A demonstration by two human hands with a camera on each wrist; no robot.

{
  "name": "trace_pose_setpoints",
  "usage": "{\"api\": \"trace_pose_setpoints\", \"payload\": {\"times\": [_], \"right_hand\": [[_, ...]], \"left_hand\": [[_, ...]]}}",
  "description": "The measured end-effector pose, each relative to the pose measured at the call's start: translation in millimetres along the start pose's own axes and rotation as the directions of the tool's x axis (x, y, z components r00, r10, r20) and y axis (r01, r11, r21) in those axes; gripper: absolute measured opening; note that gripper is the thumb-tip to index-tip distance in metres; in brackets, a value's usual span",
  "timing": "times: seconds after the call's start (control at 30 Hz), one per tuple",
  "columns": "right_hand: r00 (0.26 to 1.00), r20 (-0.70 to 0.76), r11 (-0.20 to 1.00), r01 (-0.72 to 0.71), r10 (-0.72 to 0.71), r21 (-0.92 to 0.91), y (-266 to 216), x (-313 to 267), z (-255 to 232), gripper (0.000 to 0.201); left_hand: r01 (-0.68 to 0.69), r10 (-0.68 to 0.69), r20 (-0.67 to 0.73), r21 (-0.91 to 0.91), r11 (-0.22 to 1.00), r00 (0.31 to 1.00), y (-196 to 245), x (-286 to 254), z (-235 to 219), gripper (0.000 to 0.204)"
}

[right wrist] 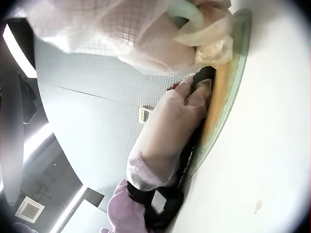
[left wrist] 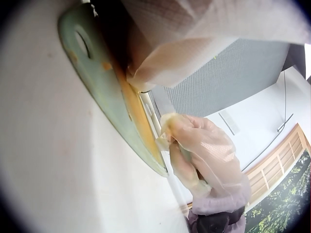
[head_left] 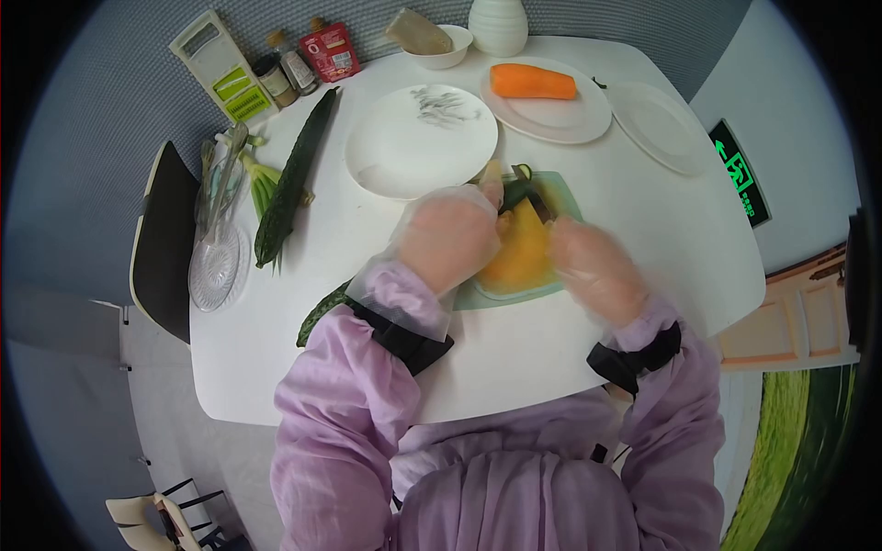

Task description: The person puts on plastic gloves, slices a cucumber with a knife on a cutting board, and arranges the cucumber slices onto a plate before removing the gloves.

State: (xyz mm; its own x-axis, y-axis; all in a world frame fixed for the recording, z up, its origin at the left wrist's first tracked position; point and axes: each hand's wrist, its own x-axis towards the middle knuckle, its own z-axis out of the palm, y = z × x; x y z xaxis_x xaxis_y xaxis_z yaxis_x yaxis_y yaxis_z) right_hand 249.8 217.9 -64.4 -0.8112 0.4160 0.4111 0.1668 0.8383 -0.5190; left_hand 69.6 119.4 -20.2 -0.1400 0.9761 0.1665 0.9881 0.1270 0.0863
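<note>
Both hands wear clear plastic gloves and work over a light green cutting board (head_left: 514, 296) with a yellow-orange middle. My left hand (head_left: 450, 237) holds a dark green cucumber piece (head_left: 514, 192) at the board's far side, its fingertips bent over it. A small cut end (head_left: 523, 171) with pale flesh shows just beyond. My right hand (head_left: 595, 266) grips a knife by its pale green handle (right wrist: 187, 12), and the dark blade (head_left: 539, 208) stands beside the cucumber piece. In the left wrist view the right hand (left wrist: 206, 150) is curled close over the board's edge.
Behind the board are a white plate (head_left: 404, 138) and another plate (head_left: 551, 133) bearing a peeled carrot (head_left: 533, 82). A long cucumber (head_left: 292, 188) lies at the left; another cucumber (head_left: 322, 312) shows beneath the left forearm. A grater (head_left: 220, 69) and seasonings stand at the back left.
</note>
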Motion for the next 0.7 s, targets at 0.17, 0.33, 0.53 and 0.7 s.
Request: {"api": "trace_pose_setpoints", "payload": {"times": [0.17, 0.33, 0.53, 0.7], "right_hand": [[0.993, 0.116, 0.999, -0.034, 0.034, -0.007, -6, -6, -7, 0.01], [0.999, 0.029, 0.999, 0.043, -0.043, -0.021, -2, -7, -2, 0.008], [0.989, 0.148, 0.997, 0.006, -0.018, 0.079, 27, -29, 14, 0.011], [0.969, 0.227, 0.847, -0.205, 0.103, 0.49, 50, -38, 24, 0.027]], "left_hand": [[0.015, -0.016, 0.027, 0.011, 1.0, 1.0, 0, 0, -2, 0.03], [-0.014, 0.015, -0.02, 0.028, 1.0, 1.0, -1, 0, 3, 0.033], [-0.037, 0.038, -0.041, 0.038, 0.999, 0.998, -3, -1, 4, 0.034], [-0.047, 0.051, -0.071, 0.054, 0.997, 0.996, -1, -2, 1, 0.035]]}}
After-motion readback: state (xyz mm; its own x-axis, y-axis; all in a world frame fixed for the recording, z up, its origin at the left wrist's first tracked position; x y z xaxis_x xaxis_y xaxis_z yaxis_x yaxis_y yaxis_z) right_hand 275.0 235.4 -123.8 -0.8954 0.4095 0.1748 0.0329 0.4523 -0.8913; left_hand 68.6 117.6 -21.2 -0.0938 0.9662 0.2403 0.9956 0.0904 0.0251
